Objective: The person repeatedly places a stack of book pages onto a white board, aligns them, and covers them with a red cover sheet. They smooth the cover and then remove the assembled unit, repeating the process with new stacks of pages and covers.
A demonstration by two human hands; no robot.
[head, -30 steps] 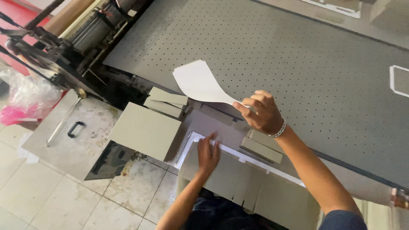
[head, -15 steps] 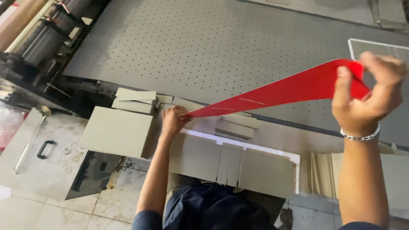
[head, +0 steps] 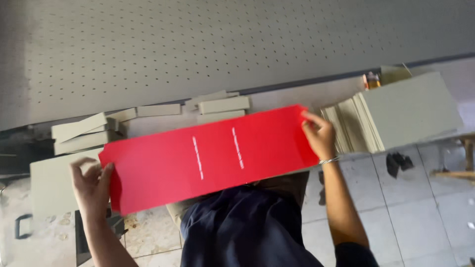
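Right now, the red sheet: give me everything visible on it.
The red sheet is a long, flat strip, seemingly thin card or plastic, bright red with two short white dashed lines across its middle. It is held roughly level, tilted up to the right, over grey boards. The left hand grips its left end, the right hand its right end.

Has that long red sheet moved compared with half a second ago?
Yes. The red sheet was stretched up over the perforated grey table; now the left hand and right hand hold it flat, nearer the person's body, below the table's edge.

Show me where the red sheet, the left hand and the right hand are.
red sheet (head: 213, 155): head view, middle of its face.
left hand (head: 91, 185): head view, back of hand.
right hand (head: 319, 136): head view, back of hand.
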